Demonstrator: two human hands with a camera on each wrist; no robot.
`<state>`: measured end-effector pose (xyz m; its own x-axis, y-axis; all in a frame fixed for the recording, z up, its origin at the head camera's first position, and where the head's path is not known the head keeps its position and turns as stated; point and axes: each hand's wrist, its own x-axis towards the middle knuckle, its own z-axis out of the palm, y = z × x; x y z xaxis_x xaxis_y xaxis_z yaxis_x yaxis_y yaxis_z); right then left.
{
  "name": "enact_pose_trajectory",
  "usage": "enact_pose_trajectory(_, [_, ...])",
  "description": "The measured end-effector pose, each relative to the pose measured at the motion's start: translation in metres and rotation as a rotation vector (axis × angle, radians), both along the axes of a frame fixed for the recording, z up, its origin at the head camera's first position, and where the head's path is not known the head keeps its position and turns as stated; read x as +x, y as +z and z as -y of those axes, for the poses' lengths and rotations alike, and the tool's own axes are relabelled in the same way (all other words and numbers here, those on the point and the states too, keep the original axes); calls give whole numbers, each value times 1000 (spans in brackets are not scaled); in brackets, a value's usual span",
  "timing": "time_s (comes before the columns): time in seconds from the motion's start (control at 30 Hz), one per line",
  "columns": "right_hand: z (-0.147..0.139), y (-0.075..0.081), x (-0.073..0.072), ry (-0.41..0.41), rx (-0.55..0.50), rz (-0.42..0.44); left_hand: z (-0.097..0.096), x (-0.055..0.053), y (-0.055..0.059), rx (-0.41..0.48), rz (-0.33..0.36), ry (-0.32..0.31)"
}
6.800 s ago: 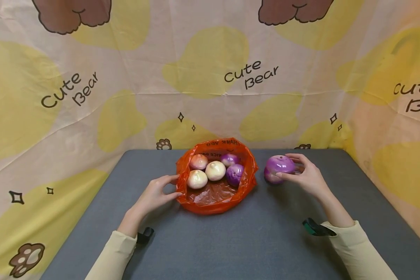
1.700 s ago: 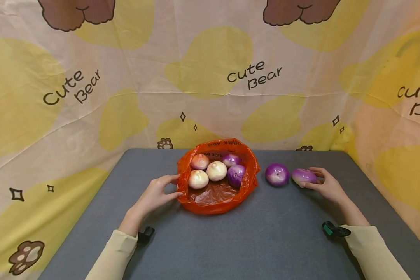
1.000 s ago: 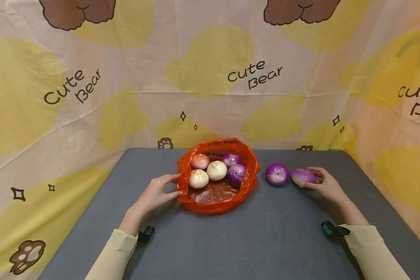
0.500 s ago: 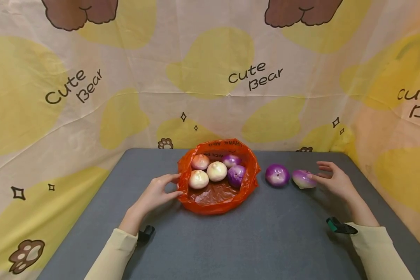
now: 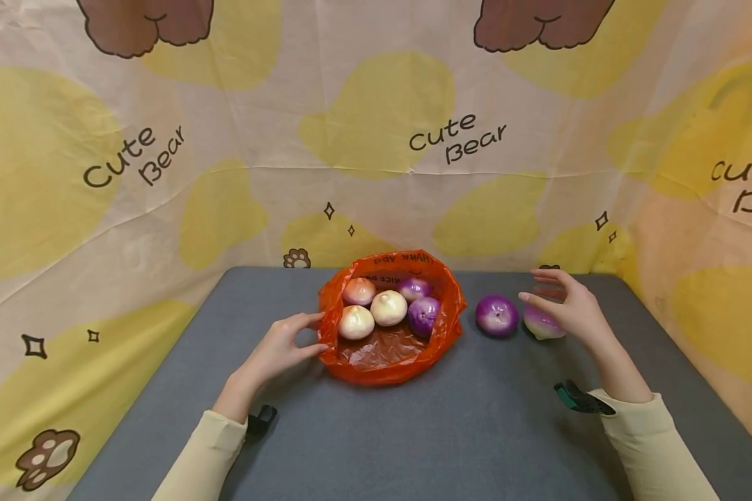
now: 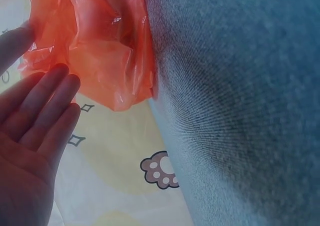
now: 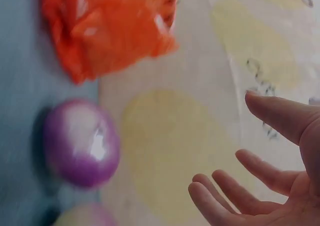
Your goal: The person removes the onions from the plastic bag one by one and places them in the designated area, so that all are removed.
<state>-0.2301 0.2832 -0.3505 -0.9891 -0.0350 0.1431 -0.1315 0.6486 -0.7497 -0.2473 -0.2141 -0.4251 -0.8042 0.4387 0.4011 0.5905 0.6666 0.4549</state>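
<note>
In the head view my left hand (image 5: 282, 346) is at the left rim of an orange plastic bag (image 5: 376, 374), thumb and fingers spread apart and touching it. The left wrist view shows the fingers (image 6: 42, 111) fairly straight against the crinkled bag (image 6: 100, 61). Inside the bag lie white onions (image 5: 388, 307), an orange-tinted onion (image 5: 359, 290) and purple onions (image 5: 423, 315). Over the table's right part my right hand (image 5: 570, 306) hovers with fingers spread, holding nothing. Beneath it a purple-and-white onion (image 5: 542, 324) is partly hidden. Left of that sits another purple onion (image 5: 496, 316).
Everything stands on a grey table (image 5: 413, 438). A printed cloth backdrop (image 5: 376, 139) with yellow patches and bear prints rises behind the table's far edge and along both sides.
Earlier my right hand held a purple onion above another; it set that onion down to the right, released it, then rose and shifted left. My left hand stays at the bag.
</note>
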Motion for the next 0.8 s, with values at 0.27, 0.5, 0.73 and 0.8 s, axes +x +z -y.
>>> enact_pose_trajectory(0.27, [43,13,-8,92,-69,-36,-3,0,0,-9,-13,-3])
enact_pose_trajectory(0.5, [74,10,-25,140,-130,-63,-4,1,-1,-23,-11,0])
enact_pose_trajectory(0.73, [103,9,-38,191,-187,-40,-6,1,0,-23,-7,-3])
enact_pose_trajectory(0.8, [111,8,-42,201,-205,-24,-6,1,0,-26,-8,-4])
